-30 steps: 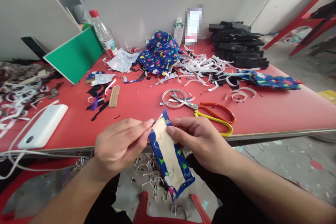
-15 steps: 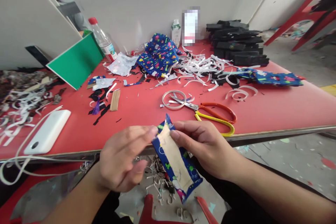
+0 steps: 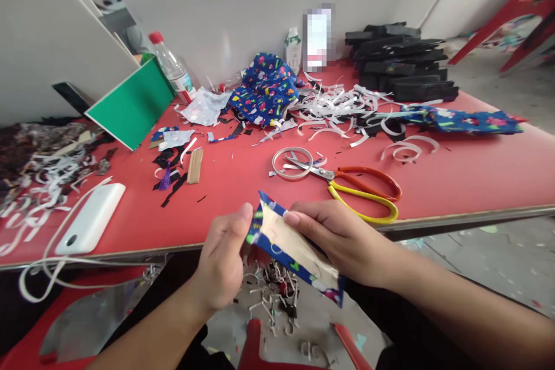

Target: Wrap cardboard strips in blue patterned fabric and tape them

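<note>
Both my hands hold a small blue patterned fabric piece [image 3: 295, 248] with a tan card strip on its face, just in front of the red table's [image 3: 455, 185] near edge. My left hand [image 3: 223, 257] pinches its left end with fingers closed. My right hand [image 3: 342, 240] grips it from the right, index finger laid along the tan strip. The piece lies tilted, its far end pointing down to the right.
On the table lie orange-and-yellow scissors [image 3: 355, 185], a tape ring [image 3: 292, 162], a white power bank [image 3: 91, 217] with its cable, blue fabric [image 3: 264, 89], white paper strips [image 3: 338, 107], a stack of black pieces [image 3: 403, 60], a green board [image 3: 132, 104] and a bottle [image 3: 173, 69].
The fabric piece has turned from nearly upright to lying flatter, its lower end swung right. My left hand shifted from pinching the top edge to gripping the left end.
</note>
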Demonstrator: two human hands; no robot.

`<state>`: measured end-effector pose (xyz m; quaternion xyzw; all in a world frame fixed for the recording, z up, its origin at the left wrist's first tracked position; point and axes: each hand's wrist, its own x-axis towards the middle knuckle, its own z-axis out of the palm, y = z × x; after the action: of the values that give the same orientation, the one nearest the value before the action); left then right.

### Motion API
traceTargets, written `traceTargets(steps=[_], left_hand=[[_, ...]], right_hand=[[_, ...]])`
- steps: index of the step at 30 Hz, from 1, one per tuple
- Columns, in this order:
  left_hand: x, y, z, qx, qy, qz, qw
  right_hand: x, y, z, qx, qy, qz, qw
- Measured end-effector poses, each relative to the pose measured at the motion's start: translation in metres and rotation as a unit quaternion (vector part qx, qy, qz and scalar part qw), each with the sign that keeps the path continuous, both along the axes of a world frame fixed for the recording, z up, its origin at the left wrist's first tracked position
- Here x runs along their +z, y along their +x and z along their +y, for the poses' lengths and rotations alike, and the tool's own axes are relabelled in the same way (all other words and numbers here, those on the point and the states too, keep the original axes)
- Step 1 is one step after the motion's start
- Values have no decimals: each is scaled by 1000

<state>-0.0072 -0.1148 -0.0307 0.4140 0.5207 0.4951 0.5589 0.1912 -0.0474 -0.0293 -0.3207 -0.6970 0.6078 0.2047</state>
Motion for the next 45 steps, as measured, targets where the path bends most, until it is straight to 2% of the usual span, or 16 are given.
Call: traceTargets(steps=[3,8,15,17,20,25,28,30,34,40,43,45], left_hand=[[5,1,2,-5,-45,-102,994],[13,0,0,-55,-44,-89,994],[10,3,2,-129,-42,-127,983],[10,2,4,-121,-34,-142,982],[11,-3,7,-95,-6,-156,983],[10,-18,9,-147,51,-100,983],[12,-24,10,-181,90,-78,976],[15,-27,11,-200,95,-48,974],[26,-33,11,-236,89,76,965],[40,-29,9,-220,120,223,942],[38,-24,7,-234,133,250,930],[31,-20,5,-208,116,221,946]], right_hand=[[4,3,0,52,59,13,997],[7,3,0,83,81,26,993],[13,8,3,126,134,31,982],[14,11,4,128,141,26,981],[16,14,8,115,102,28,988],[21,19,13,155,-7,21,988],[22,19,14,183,-42,5,982],[22,20,15,194,-33,-7,980],[22,20,15,185,42,-30,981],[14,17,10,166,98,-27,981],[10,15,7,162,118,-28,979],[9,15,8,152,123,-29,980]])
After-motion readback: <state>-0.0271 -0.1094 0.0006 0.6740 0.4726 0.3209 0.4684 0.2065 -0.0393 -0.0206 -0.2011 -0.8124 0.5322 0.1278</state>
